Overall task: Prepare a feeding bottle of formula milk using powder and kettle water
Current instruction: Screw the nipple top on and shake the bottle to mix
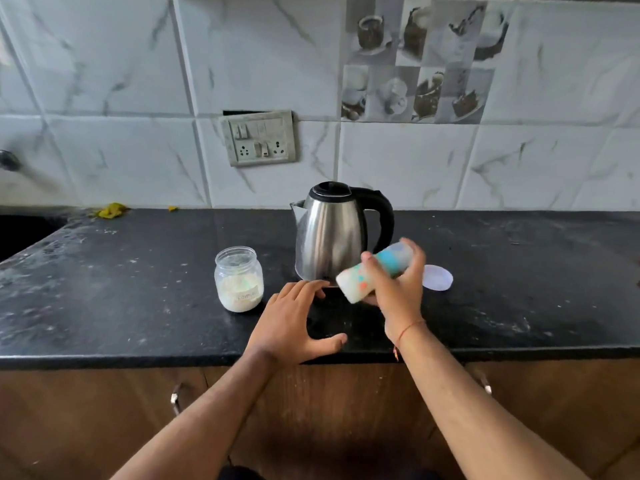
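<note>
My right hand [398, 285] grips a feeding bottle [356, 282] with coloured prints, holding it tilted above the black counter; it looks blurred and holds white liquid. My left hand [294, 323] rests flat on the counter, fingers spread, holding nothing. A steel kettle [329, 233] with a black handle and lid stands just behind both hands. An open clear jar of white formula powder [239, 278] stands left of the kettle. A translucent round lid [438, 277] lies on the counter to the right of my right hand.
The black stone counter [121, 306] is dusty. A sink [20, 233] opens at the far left, with yellow scraps [110, 210] by the wall. A switch and socket panel [259, 138] sits on the tiled wall. Wooden cabinet doors [104, 410] lie below.
</note>
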